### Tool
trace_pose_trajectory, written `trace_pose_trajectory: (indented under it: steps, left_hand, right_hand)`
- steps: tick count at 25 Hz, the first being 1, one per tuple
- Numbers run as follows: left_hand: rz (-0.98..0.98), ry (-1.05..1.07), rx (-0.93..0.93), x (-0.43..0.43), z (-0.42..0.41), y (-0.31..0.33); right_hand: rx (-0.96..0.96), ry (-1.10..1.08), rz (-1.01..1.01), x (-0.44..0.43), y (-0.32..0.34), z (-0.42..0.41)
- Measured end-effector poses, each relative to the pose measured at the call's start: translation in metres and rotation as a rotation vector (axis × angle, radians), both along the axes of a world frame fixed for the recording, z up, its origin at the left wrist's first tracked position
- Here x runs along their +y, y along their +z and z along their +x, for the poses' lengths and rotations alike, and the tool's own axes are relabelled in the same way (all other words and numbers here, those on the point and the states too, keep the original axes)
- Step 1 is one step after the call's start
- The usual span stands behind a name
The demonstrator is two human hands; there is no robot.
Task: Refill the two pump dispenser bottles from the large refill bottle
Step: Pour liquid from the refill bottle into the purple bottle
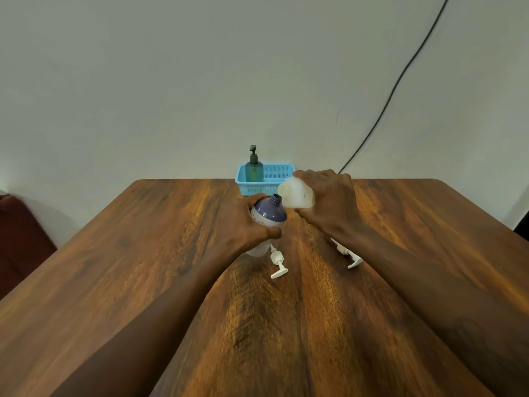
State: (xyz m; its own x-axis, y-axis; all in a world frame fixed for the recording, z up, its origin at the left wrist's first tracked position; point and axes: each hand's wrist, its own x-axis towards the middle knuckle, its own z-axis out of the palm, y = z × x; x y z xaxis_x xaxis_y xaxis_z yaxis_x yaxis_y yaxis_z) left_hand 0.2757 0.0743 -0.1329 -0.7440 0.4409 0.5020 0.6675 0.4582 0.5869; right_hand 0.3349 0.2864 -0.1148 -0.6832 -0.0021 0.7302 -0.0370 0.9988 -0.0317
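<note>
Item one: purple-and-white dispenser bottle (270, 213), pump off, gripped in my left hand (243, 224) with fingers curled round its body. It sat just on the near side of the blue basket (242, 181), by the basket's middle. Its long axis was tilted, base down and toward me, open neck (276, 199) up, toward the basket and leaning right. Item two: translucent refill bottle (296, 194), held in my right hand (329, 202), fingers wrapped round it, in front of the basket's right end and raised off the tabletop (171, 253). It lay tipped leftward, its left end just beside and slightly above the open neck, not touching it; I could not tell where its mouth was. Relation that counted: refill bottle right of and above the neck, so the pour, as I judged it, wanted that end brought over the opening. Item three: left pump head (277, 262) and right pump head (347, 255), white, lying loose on the tabletop farther to the near side of the basket. Item four: green pump bottle (254, 169), upright in the basket's left half.
</note>
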Motion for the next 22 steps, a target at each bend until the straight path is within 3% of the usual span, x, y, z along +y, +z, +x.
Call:
trace_pose_trajectory:
  steps: [12, 22]
  left_hand:
    - [-0.073, 0.036, -0.006, -0.011, -0.007, -0.002]
    - [-0.091, 0.047, -0.01, -0.011, -0.004, -0.001]
  right_hand:
    - [-0.013, -0.056, 0.24, -0.013, 0.011, 0.0]
    - [-0.009, -0.035, 0.32, -0.014, 0.012, -0.002]
